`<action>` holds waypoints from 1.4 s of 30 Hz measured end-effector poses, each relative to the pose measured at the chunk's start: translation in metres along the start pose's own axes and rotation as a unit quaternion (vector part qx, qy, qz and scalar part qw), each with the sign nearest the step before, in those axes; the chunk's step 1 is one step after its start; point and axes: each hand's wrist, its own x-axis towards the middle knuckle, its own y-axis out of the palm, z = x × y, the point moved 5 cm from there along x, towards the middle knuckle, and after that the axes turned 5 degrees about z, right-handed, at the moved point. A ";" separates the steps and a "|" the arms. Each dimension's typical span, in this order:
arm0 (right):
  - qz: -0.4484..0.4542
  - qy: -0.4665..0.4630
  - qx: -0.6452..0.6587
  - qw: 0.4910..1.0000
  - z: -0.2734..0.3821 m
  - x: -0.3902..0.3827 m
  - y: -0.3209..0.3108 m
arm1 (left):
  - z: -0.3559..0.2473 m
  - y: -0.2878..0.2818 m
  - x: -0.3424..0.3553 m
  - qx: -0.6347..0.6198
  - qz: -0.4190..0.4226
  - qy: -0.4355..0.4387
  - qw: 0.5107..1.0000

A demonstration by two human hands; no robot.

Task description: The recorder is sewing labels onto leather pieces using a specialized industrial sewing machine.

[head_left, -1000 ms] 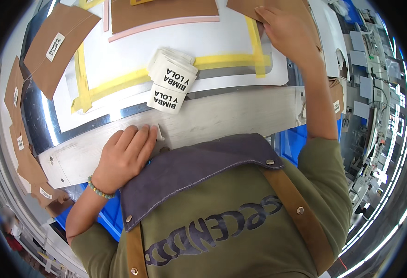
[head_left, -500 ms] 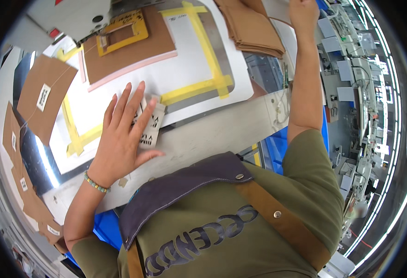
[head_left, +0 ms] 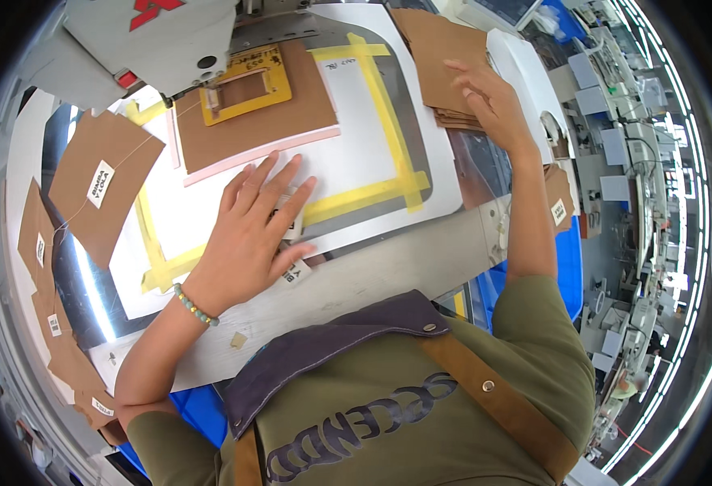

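Observation:
My left hand lies spread, fingers apart, at the near edge of a white template board. White labels with dark print show partly from under its palm and thumb. Past its fingertips a brown panel with pink edge strips sits on the board, under a yellow clamp frame. My right hand is over a stack of brown pieces, its fingers loosely bent and apart. Nothing shows in that hand; whether its fingertips touch the stack I cannot tell.
A sewing machine head stands over the panel's far left side. Brown labelled pieces, linked by thread, hang along the left. Another labelled piece lies beside my right forearm. Yellow tape borders the template. Blue bins are below the table.
My right hand has come back from the far right to the brown stack, its fingers now apart. My left hand has moved slightly, covering more of the labels. The view has shifted a little.

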 end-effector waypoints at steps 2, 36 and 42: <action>0.008 -0.027 0.030 0.999 0.028 0.011 0.022 | 0.005 -0.007 -0.001 -0.014 -0.005 -0.001 1.000; 0.151 -0.191 -0.053 0.969 0.123 0.041 0.110 | 0.099 -0.039 -0.052 0.082 -0.075 -0.140 0.984; 0.146 -0.199 -0.041 0.968 0.124 0.038 0.109 | 0.099 -0.034 -0.056 0.108 -0.049 -0.146 0.982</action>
